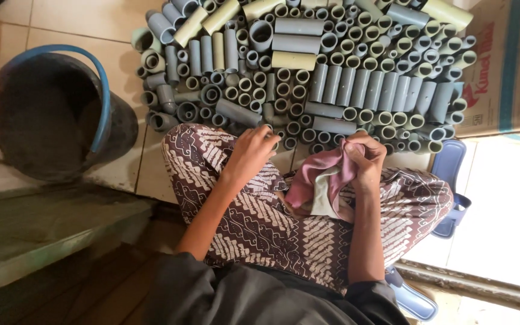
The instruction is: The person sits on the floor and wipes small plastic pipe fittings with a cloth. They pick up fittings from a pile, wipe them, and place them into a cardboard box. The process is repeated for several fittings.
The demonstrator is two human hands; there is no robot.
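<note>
The right hand is curled tight around a bunched pink and cream cloth rag, fingers folded over its upper edge, so that the cloth hangs down from the fist onto the lap. The left hand reaches forward with its fingers bent downward at the near edge of a heap of short grey plastic pipe pieces; the fingertips seem to touch one of the nearest pieces, but whether they have actually closed on it cannot be told from this angle. Both forearms come up from a dark grey top across knees covered in brown and white patterned fabric.

The pipe pieces lie packed together on the pale tiled floor just beyond the knees, some standing on end with their open mouths up, others lying on their sides in rows; a few are beige or pale green rather than grey. To the left of the heap stands a dark round plastic bucket with a blue handle. On the right a brown cardboard box leans beside the heap, and blue plastic sandals lie near the right knee.
</note>
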